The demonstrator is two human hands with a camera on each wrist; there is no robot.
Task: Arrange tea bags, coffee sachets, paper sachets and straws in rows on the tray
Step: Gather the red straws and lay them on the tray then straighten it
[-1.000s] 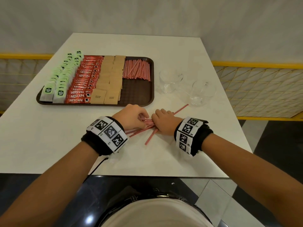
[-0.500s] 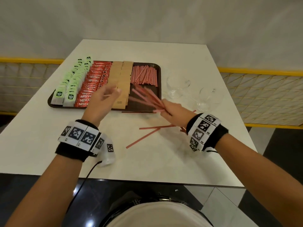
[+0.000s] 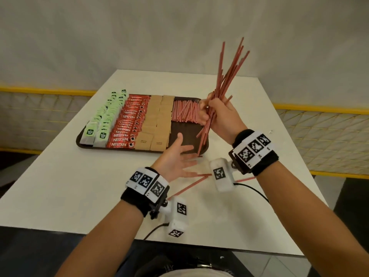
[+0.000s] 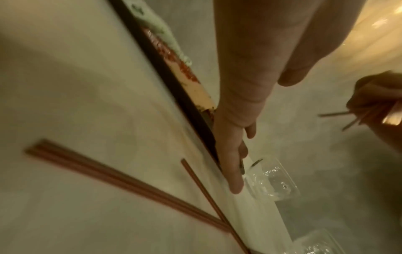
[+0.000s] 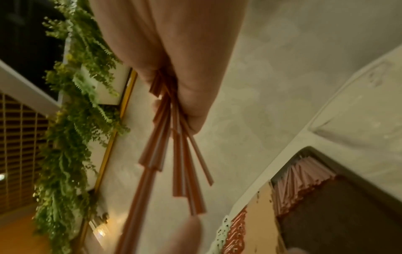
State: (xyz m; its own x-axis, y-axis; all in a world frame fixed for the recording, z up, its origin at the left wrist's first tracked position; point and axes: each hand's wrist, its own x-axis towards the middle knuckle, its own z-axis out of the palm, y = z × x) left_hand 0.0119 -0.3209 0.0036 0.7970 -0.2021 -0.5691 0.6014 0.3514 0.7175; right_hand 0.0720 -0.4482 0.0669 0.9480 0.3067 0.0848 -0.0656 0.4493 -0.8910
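Straws (image 3: 225, 84) stand bunched in your right hand (image 3: 217, 116), fingers curled round them, right of centre above the tray (image 3: 83, 143). Your left hand (image 3: 175, 158) is spread, empty. Next, square their ends and lay them on the tray's bare patch.

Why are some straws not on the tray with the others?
A few loose red straws lie scattered on the white table, outside the brown tray. The right hand grips an uneven, fanned bunch of red straws; the left hand is spread open, holding nothing.
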